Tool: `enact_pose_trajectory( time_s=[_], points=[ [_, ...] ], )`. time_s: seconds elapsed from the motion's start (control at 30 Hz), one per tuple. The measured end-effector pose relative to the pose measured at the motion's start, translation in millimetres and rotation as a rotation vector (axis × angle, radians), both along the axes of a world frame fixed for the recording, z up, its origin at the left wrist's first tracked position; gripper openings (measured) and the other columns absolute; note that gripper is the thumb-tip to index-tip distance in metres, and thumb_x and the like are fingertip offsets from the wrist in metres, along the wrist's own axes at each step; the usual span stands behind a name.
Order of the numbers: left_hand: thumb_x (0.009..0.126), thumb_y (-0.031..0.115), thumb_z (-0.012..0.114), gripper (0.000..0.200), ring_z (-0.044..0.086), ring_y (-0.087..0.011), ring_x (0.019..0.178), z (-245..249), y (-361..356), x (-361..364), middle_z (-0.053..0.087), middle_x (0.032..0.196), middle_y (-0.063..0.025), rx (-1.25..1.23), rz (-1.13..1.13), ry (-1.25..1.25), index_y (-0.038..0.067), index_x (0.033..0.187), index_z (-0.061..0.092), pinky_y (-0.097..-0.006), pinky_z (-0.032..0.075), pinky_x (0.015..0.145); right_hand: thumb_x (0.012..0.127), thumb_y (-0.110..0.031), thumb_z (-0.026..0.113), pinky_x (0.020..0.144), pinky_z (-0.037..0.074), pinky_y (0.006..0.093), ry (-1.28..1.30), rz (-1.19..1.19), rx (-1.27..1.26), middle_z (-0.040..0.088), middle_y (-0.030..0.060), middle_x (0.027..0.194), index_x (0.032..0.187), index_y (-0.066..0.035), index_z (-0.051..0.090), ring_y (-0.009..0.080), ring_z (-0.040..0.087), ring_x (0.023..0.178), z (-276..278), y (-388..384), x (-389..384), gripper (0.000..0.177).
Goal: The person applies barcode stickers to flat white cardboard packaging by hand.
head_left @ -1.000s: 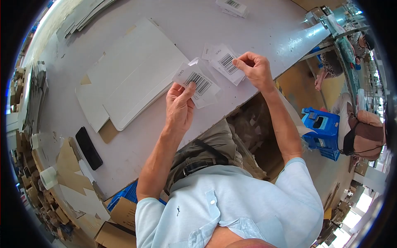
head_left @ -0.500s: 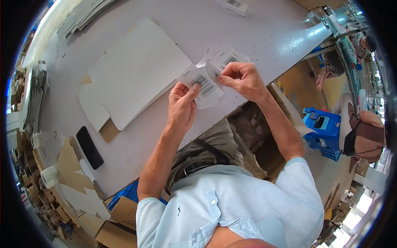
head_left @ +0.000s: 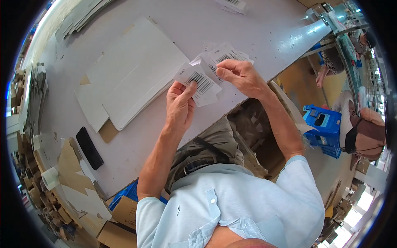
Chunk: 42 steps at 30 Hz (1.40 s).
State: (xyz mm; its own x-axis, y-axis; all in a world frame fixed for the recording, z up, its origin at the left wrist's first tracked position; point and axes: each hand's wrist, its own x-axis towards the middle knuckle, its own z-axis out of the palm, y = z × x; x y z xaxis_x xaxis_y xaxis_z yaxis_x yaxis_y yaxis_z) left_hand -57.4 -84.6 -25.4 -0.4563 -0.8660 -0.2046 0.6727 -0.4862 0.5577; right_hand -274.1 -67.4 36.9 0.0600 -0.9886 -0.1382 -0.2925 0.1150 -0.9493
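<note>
My left hand [head_left: 180, 103] grips a small stack of white barcode labels [head_left: 197, 84], with the thumb lying across the printed face. Some labels at the far side of the stack stand fanned away from the front one. My right hand [head_left: 243, 77] is just right of that stack, its thumb and index fingertips slightly apart and its other fingers curled. Nothing shows between those fingertips. Beyond both hands, more barcode labels [head_left: 225, 51] lie spread on the table.
Flat white cardboard sheets [head_left: 136, 74] lie left of the hands, near a black phone [head_left: 89, 148]. Another label pile [head_left: 233, 5] sits at the far edge. A blue crate [head_left: 324, 128] stands at right, beside another person. Cardboard boxes [head_left: 120, 231] are at lower left.
My right thumb and index finger have come off the edge of a label and parted slightly. The left hand with the labels has shifted slightly up and left.
</note>
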Motion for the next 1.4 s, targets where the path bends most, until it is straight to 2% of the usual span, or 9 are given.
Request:
enact_pose_trajectory(
  time_s=[0.33,0.43,0.5,0.6,0.93,1.0,1.23,1.3,1.4],
  points=[
    [0.099,0.005,0.064,0.021,0.071,-0.0206,0.106,-2,1,2,0.069,0.117,-0.0138,0.0,0.039,-0.015,0.0,0.118,0.06,-0.0374,0.062,0.094,0.093,-0.014,0.076,0.066,0.048,0.0229,0.002,-0.215,-0.148,0.069,-0.0022,0.078,0.093,0.001,0.072,0.0046,0.058,0.071,-18,-6,-32,0.016],
    [0.099,0.006,0.064,0.021,0.071,-0.0205,0.106,2,1,0,0.069,0.117,-0.0137,0.001,0.036,-0.002,0.0,0.118,0.06,-0.0377,0.062,0.094,0.094,-0.017,0.076,0.069,0.048,0.023,0.354,-0.258,-0.115,0.07,-0.0005,0.082,0.095,0.0,0.072,0.0047,0.058,0.074,-25,-9,-41,0.017],
    [0.099,0.006,0.064,0.021,0.071,-0.0204,0.106,2,-1,1,0.069,0.116,-0.0136,0.005,0.044,0.001,0.0,0.118,0.059,-0.0376,0.062,0.095,0.094,-0.019,0.076,0.069,0.047,0.0226,0.913,-0.282,-0.518,0.071,0.0012,0.087,0.097,-0.001,0.073,0.0044,0.058,0.077,-23,-7,-32,0.018],
    [0.099,0.005,0.065,0.021,0.07,-0.0202,0.107,-2,1,2,0.069,0.116,-0.0133,0.002,0.027,0.003,0.0,0.119,0.06,-0.037,0.061,0.095,0.094,-0.02,0.075,0.066,0.045,0.0228,0.231,-0.15,-0.261,0.068,0.0001,0.087,0.096,0.0,0.072,0.0035,0.055,0.077,-8,1,-13,0.02],
    [0.099,0.004,0.064,0.022,0.07,-0.0195,0.107,3,2,0,0.07,0.116,-0.0137,-0.004,-0.007,-0.027,-0.002,0.12,0.06,-0.036,0.061,0.095,0.095,-0.013,0.074,0.065,0.044,0.0226,0.045,-0.026,0.02,0.064,-0.0052,0.076,0.095,0.0,0.073,0.0037,0.053,0.071,-13,6,-10,0.013],
    [0.098,0.002,0.065,0.023,0.07,-0.0192,0.106,3,1,-1,0.07,0.115,-0.0142,0.024,-0.012,-0.011,-0.003,0.119,0.061,-0.0353,0.061,0.095,0.093,-0.016,0.077,0.065,0.046,0.0233,-0.265,-0.104,-0.01,0.067,-0.0038,0.077,0.093,0.0,0.074,0.004,0.055,0.072,-17,7,-12,0.017],
    [0.099,0.005,0.064,0.022,0.072,-0.0214,0.105,-1,2,-2,0.07,0.116,-0.0153,-0.014,0.013,-0.009,-0.001,0.12,0.06,-0.0376,0.064,0.091,0.092,-0.023,0.078,0.068,0.047,0.025,0.518,-0.267,-0.286,0.07,0.001,0.079,0.097,0.0,0.075,0.006,0.058,0.073,-27,-10,-37,0.023],
    [0.099,0.004,0.064,0.022,0.072,-0.0214,0.105,-1,-1,0,0.07,0.116,-0.0154,-0.008,0.033,-0.017,-0.001,0.12,0.06,-0.0378,0.064,0.091,0.093,-0.023,0.076,0.068,0.046,0.0254,0.883,-0.311,-0.686,0.07,0.003,0.08,0.101,0.0,0.074,0.0067,0.057,0.074,-23,-10,-29,0.024],
    [0.098,0.001,0.065,0.023,0.07,-0.0195,0.106,-2,0,0,0.07,0.115,-0.0149,0.023,0.019,0.011,-0.002,0.12,0.061,-0.0346,0.062,0.094,0.091,-0.021,0.078,0.057,0.046,0.0272,0.224,-0.137,-0.391,0.071,0.0033,0.078,0.094,-0.001,0.075,0.0086,0.057,0.064,-4,1,-5,0.021]
  ],
)
